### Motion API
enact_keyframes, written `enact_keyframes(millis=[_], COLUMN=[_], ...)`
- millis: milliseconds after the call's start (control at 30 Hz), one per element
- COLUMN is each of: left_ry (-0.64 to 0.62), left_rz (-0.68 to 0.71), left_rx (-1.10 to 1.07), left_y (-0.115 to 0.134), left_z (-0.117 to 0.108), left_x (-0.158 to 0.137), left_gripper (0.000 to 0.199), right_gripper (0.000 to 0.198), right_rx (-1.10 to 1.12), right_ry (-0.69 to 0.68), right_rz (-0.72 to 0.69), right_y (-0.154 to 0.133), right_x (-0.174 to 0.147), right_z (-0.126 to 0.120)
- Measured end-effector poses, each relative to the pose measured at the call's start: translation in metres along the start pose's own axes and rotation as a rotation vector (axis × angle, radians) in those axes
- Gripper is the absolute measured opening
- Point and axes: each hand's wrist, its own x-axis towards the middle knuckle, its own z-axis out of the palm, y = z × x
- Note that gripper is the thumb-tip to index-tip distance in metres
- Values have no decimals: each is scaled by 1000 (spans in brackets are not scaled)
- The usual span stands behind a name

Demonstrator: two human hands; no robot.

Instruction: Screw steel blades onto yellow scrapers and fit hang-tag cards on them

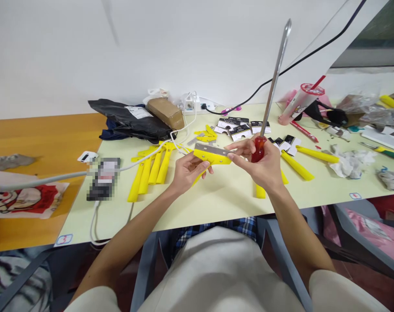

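My left hand point(188, 173) is closed on a yellow scraper point(211, 156), held above the table. A grey metal blade point(213, 149) lies along the scraper's upper edge. My right hand point(265, 162) grips a screwdriver point(258, 149) by its red handle, the long shaft pointing up and away. Its thumb and a finger also pinch the right end of the blade. Several yellow scrapers point(154, 167) lie in a row left of my hands. Beyond my hands are small yellow pieces point(207, 134). Black and white cards point(239, 130) lie behind them.
At the back are a black plastic bag point(132, 117), a cardboard box point(165, 112) and a power strip point(193, 104). A white cable point(141, 162) crosses the left side near a phone-like device point(104, 178). A cup with straw point(301, 103) and yellow-handled tools point(297, 165) are at right.
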Motion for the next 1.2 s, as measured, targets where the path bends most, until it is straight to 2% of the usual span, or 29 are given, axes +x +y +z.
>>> enact_keyframes(millis=[200,400,600,767,867,1000,1200], left_ry=[-16,11,-94,-239,-258,-266,-273], left_rz=[-15,-34,-125,-190,-199,-235,-308], left_rx=[-5,28,106,150,142,124,88], left_y=[0,5,6,-4,-5,-2,-1], left_z=[1,4,1,-4,-6,-8,-9], left_x=[1,1,4,3,3,3,4], left_gripper=[34,35,33,37,39,41,40], right_gripper=[56,51,37,43,40,45,48], right_rx=[-84,-217,-328,-310,-375,-410,-330], right_ry=[-66,-70,-157,-263,-338,-360,-409], right_rz=[41,35,3,26,28,15,70], right_y=[-8,-11,-4,-4,-6,-4,5], right_x=[-1,-6,4,28,39,44,46], right_z=[-9,-12,-12,-3,0,0,-1])
